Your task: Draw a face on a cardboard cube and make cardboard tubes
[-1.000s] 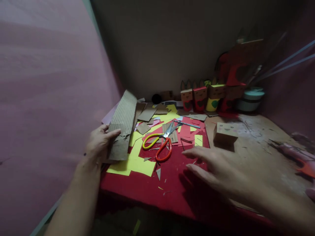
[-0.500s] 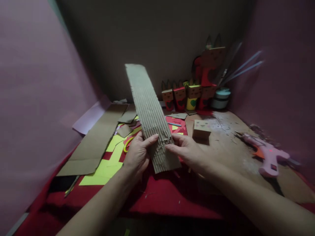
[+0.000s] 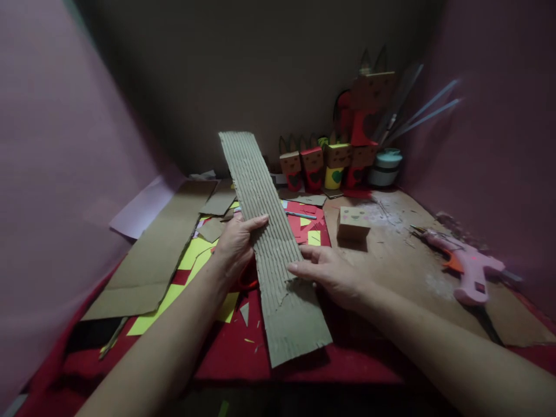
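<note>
Long corrugated cardboard strip (image 3: 267, 214), held in mid-air over the front of a red tablecloth (image 3: 226, 362), slanting from upper left down to lower right. Gripped along the left edge by the left hand (image 3: 237, 240), with a thumb pressed on the ridged face; pinched lower on the right edge by the right hand (image 3: 328, 272), with a thumb on top and fingers partly hidden behind.

Bare ridges along most of the length; smooth liner paper (image 3: 297, 330) toward the bottom end, with a ragged border just below the right thumb. Probably the weakest spot: could rip through the ridges from a hard tug there. Could also kink crosswise from too tight a squeeze or a twist between the hands.

Behind the strip, a red loop (image 3: 248, 278), likely a scissors handle, mostly hidden: easy to catch or knock when lowering blindly. Nearby, yellow paper (image 3: 150, 321) and small offcuts, likely to scatter under a dragging lower edge.

To the right, a pink glue gun (image 3: 471, 269) with a small red light (image 3: 473, 259) showing, so possibly hot: well apart from the fingers, but a burn risk from an outward swing. Closer in, a smiling cardboard box (image 3: 353, 229), perhaps toppled by a careless sweep.
</note>
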The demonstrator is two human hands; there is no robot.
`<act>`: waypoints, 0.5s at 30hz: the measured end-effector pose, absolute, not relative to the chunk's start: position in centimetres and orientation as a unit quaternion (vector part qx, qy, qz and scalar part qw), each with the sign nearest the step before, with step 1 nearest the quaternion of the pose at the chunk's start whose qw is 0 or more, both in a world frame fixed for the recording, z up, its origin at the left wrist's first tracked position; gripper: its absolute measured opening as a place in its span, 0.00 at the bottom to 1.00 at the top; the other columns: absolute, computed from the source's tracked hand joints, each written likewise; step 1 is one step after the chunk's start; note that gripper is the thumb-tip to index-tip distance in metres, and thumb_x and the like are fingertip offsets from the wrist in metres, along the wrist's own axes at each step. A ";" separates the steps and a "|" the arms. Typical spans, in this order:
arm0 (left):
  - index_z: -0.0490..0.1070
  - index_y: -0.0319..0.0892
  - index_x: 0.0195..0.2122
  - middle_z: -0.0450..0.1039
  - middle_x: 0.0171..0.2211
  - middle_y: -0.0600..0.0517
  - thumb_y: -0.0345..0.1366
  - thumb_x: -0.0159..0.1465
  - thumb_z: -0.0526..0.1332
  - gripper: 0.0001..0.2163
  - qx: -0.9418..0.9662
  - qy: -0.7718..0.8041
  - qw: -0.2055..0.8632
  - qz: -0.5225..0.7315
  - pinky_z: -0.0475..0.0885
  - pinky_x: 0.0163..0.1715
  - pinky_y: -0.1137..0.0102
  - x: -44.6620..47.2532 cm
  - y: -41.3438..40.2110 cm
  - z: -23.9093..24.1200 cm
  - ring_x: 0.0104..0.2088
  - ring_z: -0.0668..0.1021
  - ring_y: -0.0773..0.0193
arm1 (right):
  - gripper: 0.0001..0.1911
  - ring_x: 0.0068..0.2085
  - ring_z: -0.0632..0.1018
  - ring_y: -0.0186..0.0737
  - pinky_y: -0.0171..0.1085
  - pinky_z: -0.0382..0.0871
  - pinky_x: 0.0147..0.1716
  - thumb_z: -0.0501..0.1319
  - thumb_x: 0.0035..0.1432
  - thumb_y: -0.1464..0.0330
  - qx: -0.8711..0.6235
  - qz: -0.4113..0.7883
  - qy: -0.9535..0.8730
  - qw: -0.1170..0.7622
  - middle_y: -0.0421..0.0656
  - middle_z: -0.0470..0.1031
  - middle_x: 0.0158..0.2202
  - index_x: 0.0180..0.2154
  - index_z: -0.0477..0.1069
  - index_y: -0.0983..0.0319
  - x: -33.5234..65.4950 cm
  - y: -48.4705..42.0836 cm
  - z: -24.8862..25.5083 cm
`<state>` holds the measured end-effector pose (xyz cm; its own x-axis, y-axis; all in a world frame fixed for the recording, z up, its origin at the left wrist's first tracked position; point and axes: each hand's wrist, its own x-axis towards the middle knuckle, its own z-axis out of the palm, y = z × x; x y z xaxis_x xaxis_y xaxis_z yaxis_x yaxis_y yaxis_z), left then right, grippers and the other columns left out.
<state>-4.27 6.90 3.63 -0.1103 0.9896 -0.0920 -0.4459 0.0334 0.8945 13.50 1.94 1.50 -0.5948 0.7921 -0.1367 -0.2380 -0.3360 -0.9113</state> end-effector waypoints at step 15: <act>0.75 0.38 0.36 0.79 0.32 0.49 0.28 0.59 0.64 0.05 0.367 0.356 0.571 0.642 0.79 0.41 0.62 -4.5 5.7 4.1 0.31 0.81 0.61 | 0.12 0.30 0.77 0.36 0.39 0.70 0.38 0.62 0.47 0.77 -0.320 0.745 -0.475 0.341 0.40 0.79 0.30 0.37 0.75 0.62 13.1 2.4 0.6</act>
